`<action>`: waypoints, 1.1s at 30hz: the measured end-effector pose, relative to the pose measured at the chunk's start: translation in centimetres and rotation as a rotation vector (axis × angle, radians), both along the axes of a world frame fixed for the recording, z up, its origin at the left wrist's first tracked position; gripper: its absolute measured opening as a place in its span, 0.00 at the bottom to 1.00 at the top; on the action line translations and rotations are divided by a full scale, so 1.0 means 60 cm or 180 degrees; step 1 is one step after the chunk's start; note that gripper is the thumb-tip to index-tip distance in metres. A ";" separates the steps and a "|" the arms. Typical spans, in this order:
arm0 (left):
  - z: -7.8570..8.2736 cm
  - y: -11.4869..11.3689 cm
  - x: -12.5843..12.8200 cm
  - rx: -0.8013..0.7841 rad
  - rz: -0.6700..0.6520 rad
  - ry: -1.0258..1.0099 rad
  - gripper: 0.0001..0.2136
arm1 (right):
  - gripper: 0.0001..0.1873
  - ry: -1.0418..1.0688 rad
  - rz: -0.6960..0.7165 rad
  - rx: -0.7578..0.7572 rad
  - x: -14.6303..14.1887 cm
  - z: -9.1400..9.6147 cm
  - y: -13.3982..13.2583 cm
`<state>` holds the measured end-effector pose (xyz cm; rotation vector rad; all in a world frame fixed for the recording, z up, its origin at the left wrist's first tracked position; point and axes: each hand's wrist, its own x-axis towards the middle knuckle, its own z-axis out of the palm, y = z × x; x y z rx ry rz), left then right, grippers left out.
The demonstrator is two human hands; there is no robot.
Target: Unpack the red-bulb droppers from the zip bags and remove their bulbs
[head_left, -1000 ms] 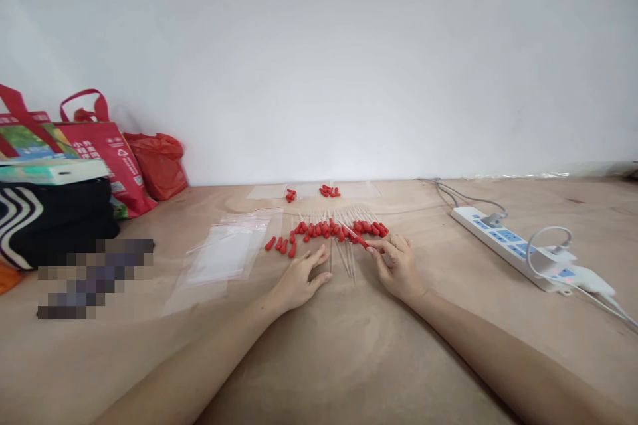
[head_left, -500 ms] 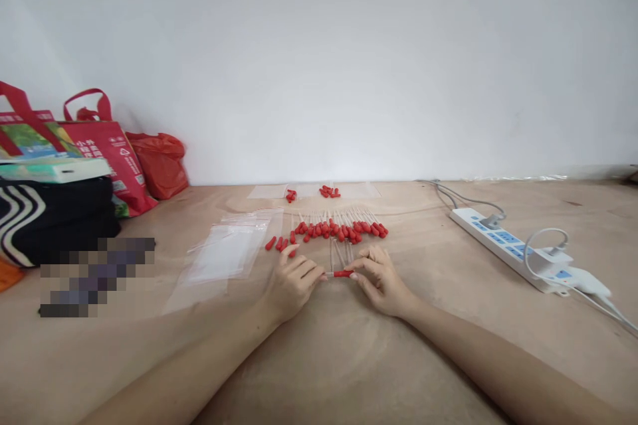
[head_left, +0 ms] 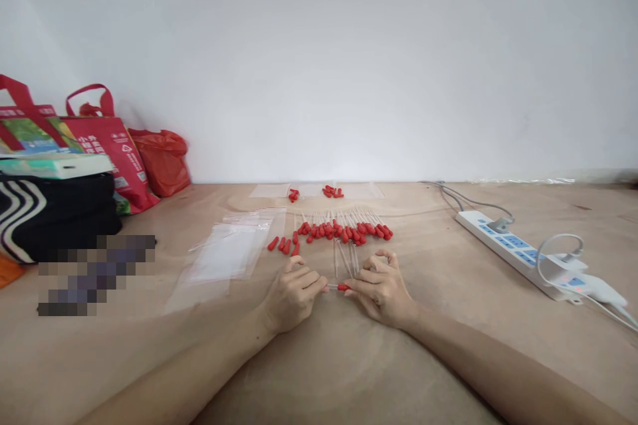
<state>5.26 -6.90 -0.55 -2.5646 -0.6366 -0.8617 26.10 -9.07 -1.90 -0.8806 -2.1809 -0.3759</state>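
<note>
My left hand (head_left: 295,295) is closed, pinching a thin clear glass dropper tube (head_left: 331,286) that points to the right. The tube's right end meets a red rubber bulb (head_left: 342,287), pinched by my closed right hand (head_left: 385,293), whose fingers cover much of it. How far the tube sits inside the bulb is hidden. Just beyond my hands lie several bare glass tubes (head_left: 343,259). Behind these is a row of droppers (head_left: 349,234) with red bulbs toward me. Several loose red bulbs (head_left: 283,246) lie beyond my left hand.
Clear zip bags (head_left: 224,252) lie at left, with more red-bulbed pieces (head_left: 332,192) on plastic near the wall. A white power strip (head_left: 513,249) with plugs and cords stands at right. Red bags (head_left: 112,153) and a black striped bag (head_left: 64,219) fill the far left.
My right fingers have closed further over the red bulb, so less of it shows. Both hands sit slightly lower in view, and more of the glass tube is visible between them.
</note>
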 end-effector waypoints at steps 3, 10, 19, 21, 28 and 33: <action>0.001 -0.002 0.003 -0.0111 0.0021 0.0046 0.13 | 0.09 -0.0115 -0.0032 -0.0237 -0.002 0.006 -0.005; -0.003 0.012 -0.016 -0.0171 -0.0013 -0.0119 0.13 | 0.12 -0.0074 -0.0106 -0.0378 0.019 0.007 -0.009; -0.024 0.030 -0.044 -0.0740 0.0736 -0.0374 0.13 | 0.14 0.0591 -0.1112 -0.0673 0.100 -0.023 0.039; -0.030 0.036 -0.030 -0.0840 0.0808 -0.0387 0.17 | 0.15 0.0576 -0.1284 -0.0729 0.104 -0.026 0.047; -0.038 0.059 0.020 -0.0941 0.1135 -0.0272 0.18 | 0.11 0.0385 -0.1610 -0.0808 0.109 -0.027 0.051; -0.031 0.062 0.043 -0.1053 0.1275 -0.0367 0.13 | 0.12 0.0330 -0.1756 -0.0657 0.097 -0.028 0.059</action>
